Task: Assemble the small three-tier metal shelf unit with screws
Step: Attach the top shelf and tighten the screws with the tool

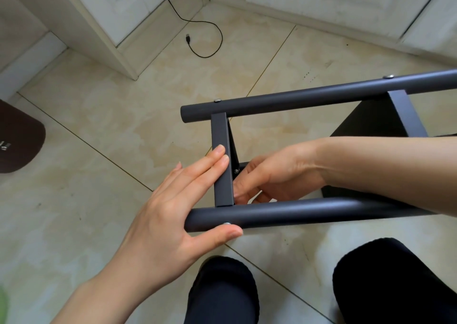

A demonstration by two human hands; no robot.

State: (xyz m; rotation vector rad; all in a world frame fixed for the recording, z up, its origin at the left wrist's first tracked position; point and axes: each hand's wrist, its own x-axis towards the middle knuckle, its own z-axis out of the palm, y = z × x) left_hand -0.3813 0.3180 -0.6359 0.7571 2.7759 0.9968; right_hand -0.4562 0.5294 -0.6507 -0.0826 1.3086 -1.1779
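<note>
A dark grey metal shelf unit lies on its side over the tiled floor, two round poles running left to right. A flat shelf edge joins them near their left ends. Silver screw heads show on the far pole, another on the near pole. My left hand lies with straight fingers on the shelf edge, thumb under the near pole. My right hand reaches between the poles, fingers curled at a small screw behind the shelf edge; what it pinches is hidden.
A black cable with a plug lies on the beige tiles near white cabinets. A brown mat sits at the left edge. My knees in dark trousers are at the bottom, close under the near pole.
</note>
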